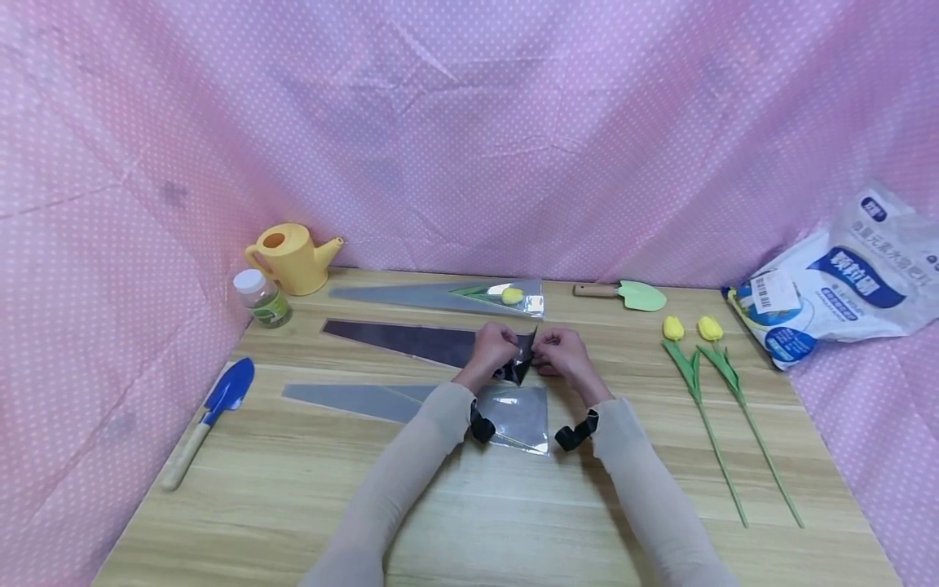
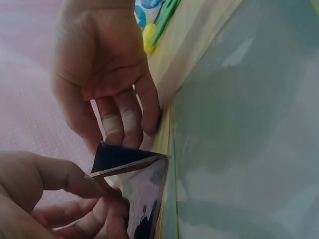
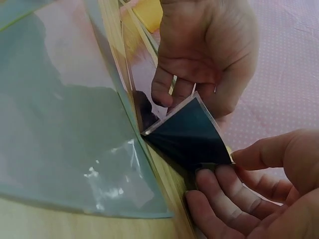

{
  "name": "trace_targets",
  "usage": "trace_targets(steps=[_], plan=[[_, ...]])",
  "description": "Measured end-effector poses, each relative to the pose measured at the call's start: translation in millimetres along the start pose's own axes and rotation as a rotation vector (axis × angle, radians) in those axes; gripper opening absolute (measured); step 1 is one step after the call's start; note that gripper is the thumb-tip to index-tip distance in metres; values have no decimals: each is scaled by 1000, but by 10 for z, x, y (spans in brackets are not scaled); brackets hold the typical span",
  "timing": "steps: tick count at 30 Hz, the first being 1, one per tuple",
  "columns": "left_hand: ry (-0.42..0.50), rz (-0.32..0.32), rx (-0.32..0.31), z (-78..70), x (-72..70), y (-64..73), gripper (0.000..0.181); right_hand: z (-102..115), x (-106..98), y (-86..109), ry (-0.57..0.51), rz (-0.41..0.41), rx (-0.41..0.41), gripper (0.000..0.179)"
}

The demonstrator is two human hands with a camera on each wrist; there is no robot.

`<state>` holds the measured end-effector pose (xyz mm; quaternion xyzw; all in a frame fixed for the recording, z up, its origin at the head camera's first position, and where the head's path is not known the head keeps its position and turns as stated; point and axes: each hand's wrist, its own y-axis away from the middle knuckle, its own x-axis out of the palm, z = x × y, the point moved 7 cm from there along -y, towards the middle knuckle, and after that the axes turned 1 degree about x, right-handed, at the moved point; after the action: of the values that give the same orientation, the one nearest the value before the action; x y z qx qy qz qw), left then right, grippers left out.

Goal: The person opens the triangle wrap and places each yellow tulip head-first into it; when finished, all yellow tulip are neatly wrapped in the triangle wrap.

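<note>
A dark tapered plastic flower sleeve [image 1: 411,341] lies across the middle of the table, its wide right end lifted and spread. My left hand [image 1: 493,346] pinches one edge of this mouth between thumb and fingers. Opposite it, my right hand [image 1: 563,355] pinches the other edge, with thumb and forefinger at a corner in the right wrist view. The raised dark flap [image 3: 192,132] stands between both hands there. Behind it lies a clear sleeve [image 1: 396,295] with a yellow tulip [image 1: 512,296] inside. A flat clear sleeve [image 1: 345,398] lies in front, partly hidden under my left forearm.
Two yellow tulips [image 1: 689,371] with long stems lie at the right, near a white printed bag [image 1: 844,277]. A green trowel [image 1: 641,296] lies at the back. Leftward are a yellow watering can [image 1: 293,261], a lidded jar [image 1: 267,306] and a blue trowel [image 1: 231,387].
</note>
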<state>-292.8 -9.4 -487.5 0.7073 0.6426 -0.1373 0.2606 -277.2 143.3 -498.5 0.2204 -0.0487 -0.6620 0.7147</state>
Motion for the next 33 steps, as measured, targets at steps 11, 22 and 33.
trace_targets(steps=[11, 22, 33], plan=[[72, 112, 3, 16, 67, -48, 13, 17, 7, 9, 9, 14, -26, 17], [131, 136, 2, 85, 38, -67, 13, -68, -104, -34, 49, -4, -48, 20], [162, 159, 3, 162, 41, -134, 11, -122, -240, -59, 223, -42, -65, 13]])
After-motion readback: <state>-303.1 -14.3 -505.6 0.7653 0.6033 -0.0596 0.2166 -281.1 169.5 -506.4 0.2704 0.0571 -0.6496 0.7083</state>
